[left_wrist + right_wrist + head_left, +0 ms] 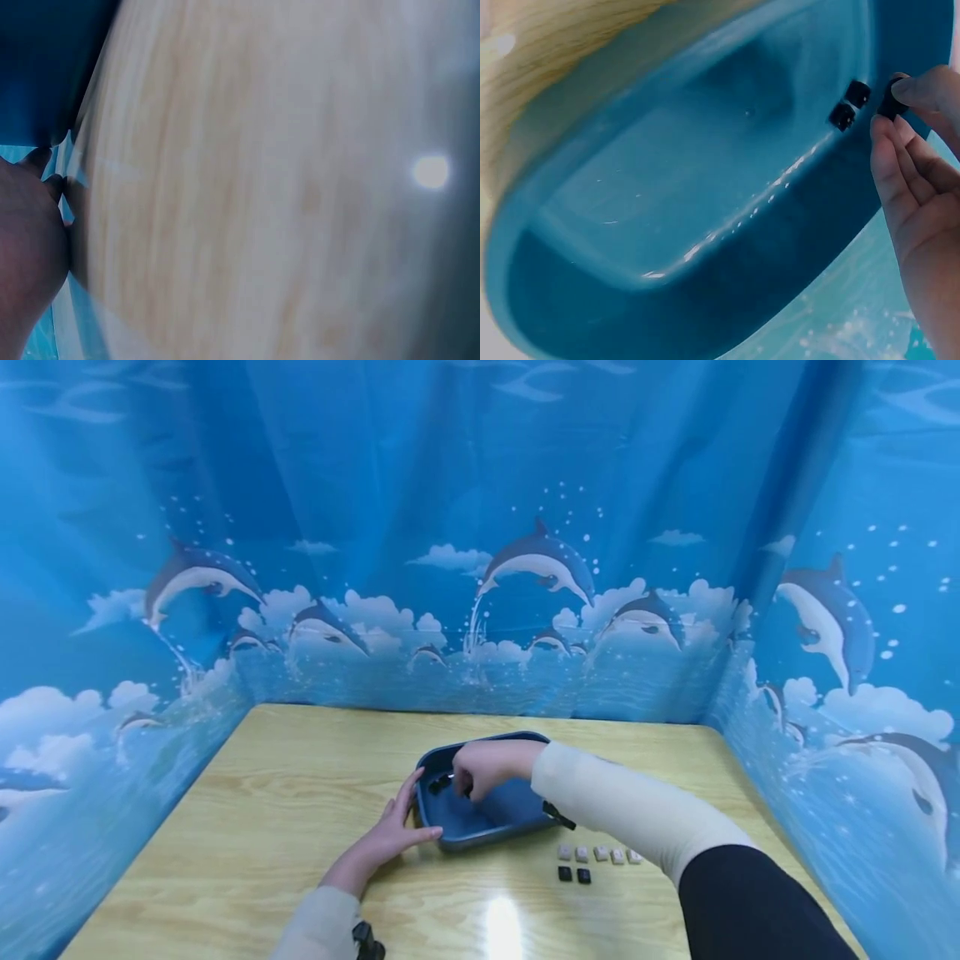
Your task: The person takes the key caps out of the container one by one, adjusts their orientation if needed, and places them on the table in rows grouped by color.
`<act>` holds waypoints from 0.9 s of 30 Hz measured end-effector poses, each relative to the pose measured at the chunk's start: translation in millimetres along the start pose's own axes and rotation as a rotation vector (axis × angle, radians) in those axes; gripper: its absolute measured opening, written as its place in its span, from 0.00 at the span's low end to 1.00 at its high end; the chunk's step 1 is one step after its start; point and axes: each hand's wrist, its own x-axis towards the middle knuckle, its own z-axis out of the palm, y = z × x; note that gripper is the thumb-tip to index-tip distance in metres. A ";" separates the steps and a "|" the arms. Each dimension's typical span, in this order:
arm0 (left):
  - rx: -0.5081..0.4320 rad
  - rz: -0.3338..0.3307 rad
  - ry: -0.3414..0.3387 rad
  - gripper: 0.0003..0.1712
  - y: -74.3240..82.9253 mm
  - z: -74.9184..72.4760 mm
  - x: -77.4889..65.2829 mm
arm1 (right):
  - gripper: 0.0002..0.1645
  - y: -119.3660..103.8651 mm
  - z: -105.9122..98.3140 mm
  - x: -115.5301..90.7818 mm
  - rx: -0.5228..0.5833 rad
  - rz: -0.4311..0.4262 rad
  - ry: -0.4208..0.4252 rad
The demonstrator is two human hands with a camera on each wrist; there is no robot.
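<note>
A dark blue plastic basin (480, 839) sits on the wooden table. My left hand (390, 835) rests against its left end, thumb by the near rim and fingers spread along the left side. Only part of that hand shows in the left wrist view, beside the basin's corner. Reaching into the basin, my right hand (483, 768) pinches a black keycap (892, 99) between thumb and fingertips. Two more black keycaps (850, 106) lie on the basin floor close to those fingertips, near the left end.
In front of the basin, to the right, several light keycaps (600, 854) form a row on the table (247, 827). Two black keycaps (574, 875) lie just nearer than that row. A blue dolphin-print curtain (480, 568) surrounds the table's back and sides.
</note>
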 end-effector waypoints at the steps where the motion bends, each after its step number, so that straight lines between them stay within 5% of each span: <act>1: -0.003 0.000 0.001 0.62 -0.2 0.1 -0.3 | 0.13 0.3 -0.5 -3.6 0.008 -0.002 0.007; 21: 0.000 0.009 0.010 0.63 -1.2 1.4 1.0 | 0.15 5.2 11.7 -76.9 0.078 -0.083 0.220; 27: 0.000 0.033 0.004 0.62 0.7 0.9 0.3 | 0.07 6.4 26.2 -95.4 0.140 -0.069 0.282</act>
